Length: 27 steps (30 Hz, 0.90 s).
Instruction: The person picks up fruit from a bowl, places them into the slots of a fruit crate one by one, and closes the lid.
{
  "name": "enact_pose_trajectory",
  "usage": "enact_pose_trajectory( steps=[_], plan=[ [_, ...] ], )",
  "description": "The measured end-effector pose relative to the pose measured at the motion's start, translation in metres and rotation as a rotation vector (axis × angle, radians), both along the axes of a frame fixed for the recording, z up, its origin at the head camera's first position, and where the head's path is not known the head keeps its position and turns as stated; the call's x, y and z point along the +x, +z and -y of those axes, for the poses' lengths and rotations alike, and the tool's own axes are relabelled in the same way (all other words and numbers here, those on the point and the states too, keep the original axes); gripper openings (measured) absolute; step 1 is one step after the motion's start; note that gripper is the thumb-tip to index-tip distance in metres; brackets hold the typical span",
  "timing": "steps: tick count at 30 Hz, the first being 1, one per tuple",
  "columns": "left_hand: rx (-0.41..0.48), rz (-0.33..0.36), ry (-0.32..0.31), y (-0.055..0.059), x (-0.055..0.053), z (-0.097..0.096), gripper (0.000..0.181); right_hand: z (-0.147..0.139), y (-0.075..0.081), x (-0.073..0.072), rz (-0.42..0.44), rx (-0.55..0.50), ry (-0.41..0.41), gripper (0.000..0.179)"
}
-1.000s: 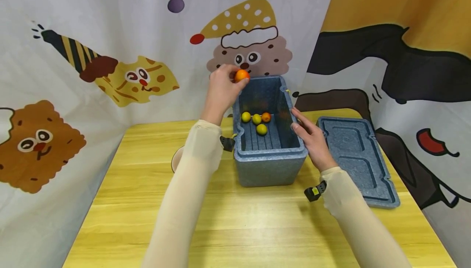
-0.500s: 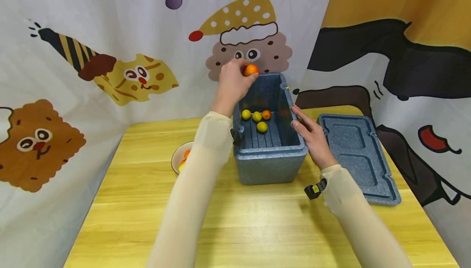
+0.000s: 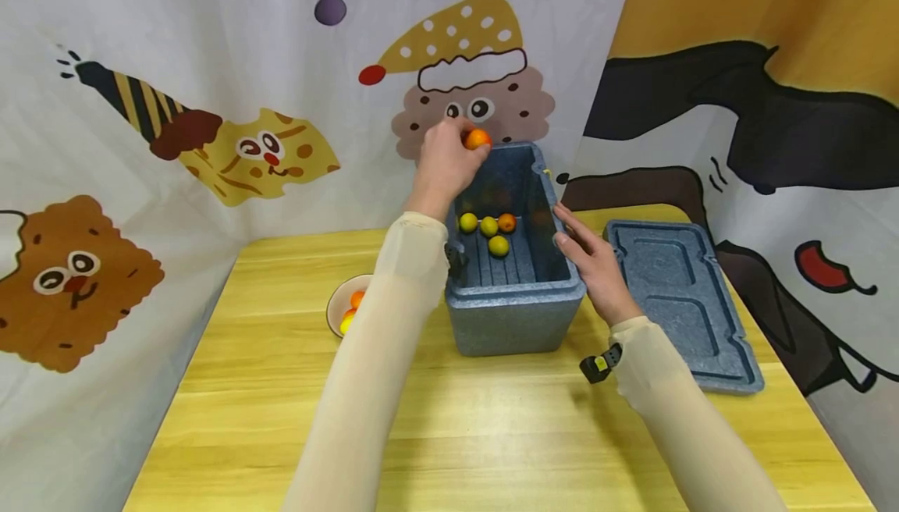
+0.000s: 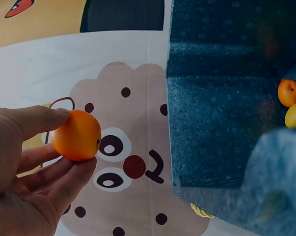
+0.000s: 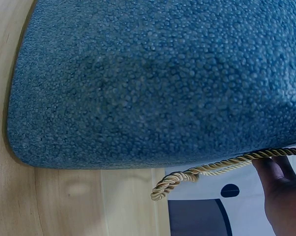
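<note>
My left hand [image 3: 444, 165] pinches a small round orange fruit [image 4: 78, 135] between thumb and fingertips. It is raised at the far left corner of a grey-blue foam box [image 3: 516, 291], above the rim in the head view. My right hand [image 3: 597, 266] rests against the box's right side, its fingertips at the rim. In the right wrist view, a twisted gold cord [image 5: 265, 156] runs along the box in front of the fingers. Several small fruits lie on the box floor, among them a yellow-green one [image 3: 499, 246] and an orange one [image 3: 506, 222].
The box's lid [image 3: 677, 301] lies on the wooden table [image 3: 246, 387], to the right. Left of the box, a bowl [image 3: 335, 301] with orange and yellow fruits is partly covered by my left sleeve. A cartoon-printed curtain [image 3: 274, 44] hangs behind the table.
My left hand has moved slightly right with the orange fruit, nearer the box opening. The bowl's fruits have come out from behind my sleeve. My right hand stays at the box.
</note>
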State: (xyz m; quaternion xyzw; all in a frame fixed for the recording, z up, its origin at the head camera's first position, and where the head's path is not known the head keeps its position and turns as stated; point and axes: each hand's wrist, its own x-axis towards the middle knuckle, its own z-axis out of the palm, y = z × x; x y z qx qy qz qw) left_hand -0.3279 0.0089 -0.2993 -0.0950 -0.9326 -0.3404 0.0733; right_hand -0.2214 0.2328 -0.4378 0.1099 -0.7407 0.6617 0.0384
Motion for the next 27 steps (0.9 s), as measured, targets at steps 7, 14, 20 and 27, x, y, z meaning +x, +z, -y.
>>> enact_pose_trajectory(
  steps=[7, 14, 20, 27],
  plan=[
    [-0.024, 0.022, 0.021, -0.002, -0.003, -0.005, 0.036, 0.006, 0.016, 0.01, 0.011, 0.018, -0.004, 0.051],
    [-0.052, 0.034, 0.052, 0.003, -0.002, -0.006, 0.037, 0.007, 0.023, 0.013, 0.008, 0.038, -0.011, 0.051],
    [-0.11, 0.019, 0.085, 0.001, -0.001, -0.004, 0.043, 0.007, 0.021, 0.012, 0.02, 0.036, -0.007, 0.052],
    [-0.118, 0.028, 0.068, -0.003, -0.003, -0.001, 0.049, 0.0, -0.001, -0.001, 0.018, 0.021, -0.015, 0.05]
  ],
)
